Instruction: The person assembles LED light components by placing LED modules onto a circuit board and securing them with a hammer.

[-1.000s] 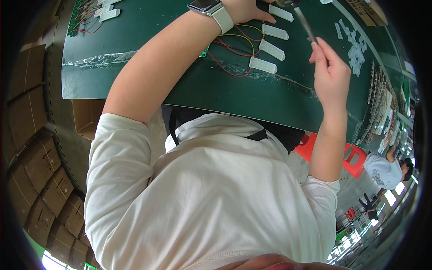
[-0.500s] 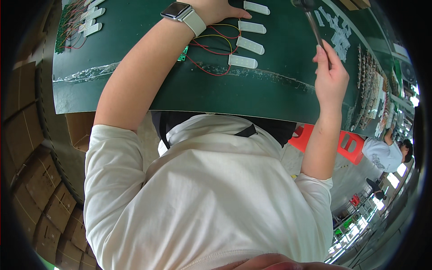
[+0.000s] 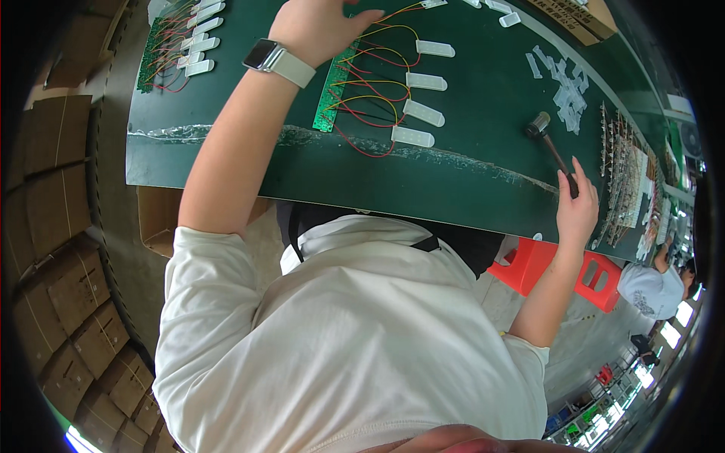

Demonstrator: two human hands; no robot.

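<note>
At the top edge my left hand [image 3: 321, 30], with a watch [image 3: 260, 55] on its wrist, is over a long green circuit board [image 3: 330, 94]. Its thumb is stretched out to the right and no object shows in it; the other fingers are partly cut off. Red and yellow wires [image 3: 365, 113] run from the board to several white oblong plastic pieces [image 3: 423, 113]. On the right a small hammer [image 3: 557, 151] lies on the table, its head pointing away. My right hand [image 3: 578, 215] is at the handle's end, fingers spread around it and not closed.
A second green board [image 3: 149, 57] with wired white pieces is at the far left of the green table [image 3: 483, 106]. Clear plastic strips [image 3: 570, 94] lie loose beyond the hammer. Bundled parts [image 3: 621, 177] line the right edge. A cardboard box [image 3: 581, 19] stands at the back right.
My right hand has brought the hammer down from the air onto the table, nearer me, and its fingers have opened. My left hand has lifted away from the white pieces. The view has shifted.
</note>
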